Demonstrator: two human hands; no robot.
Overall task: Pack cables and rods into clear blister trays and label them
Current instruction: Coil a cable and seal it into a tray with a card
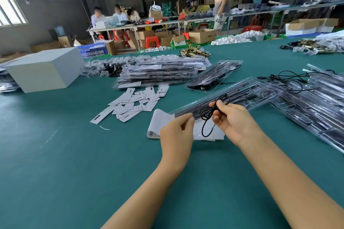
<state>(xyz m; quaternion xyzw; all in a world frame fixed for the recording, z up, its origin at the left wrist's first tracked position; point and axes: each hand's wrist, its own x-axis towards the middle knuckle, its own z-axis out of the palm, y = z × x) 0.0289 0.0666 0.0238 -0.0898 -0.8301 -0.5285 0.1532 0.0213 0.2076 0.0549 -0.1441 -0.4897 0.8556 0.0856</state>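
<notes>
A thin black cable point(208, 117) is bunched in loose loops just in front of a long clear blister tray point(242, 96) that lies slanted on the green table. My right hand point(232, 119) pinches the cable's loops between thumb and fingers. My left hand point(176, 132) pinches one end of the same cable at the tray's near end. One loop hangs down over a white label sheet point(158, 122) under the tray's near end. Dark rods lie inside the tray.
Loose white labels point(137, 102) are scattered left of the tray. Stacks of filled blister trays point(163, 72) lie behind, more trays point(316, 106) and loose cables point(290, 80) at right. A grey box point(46, 69) stands at left. People work at far benches.
</notes>
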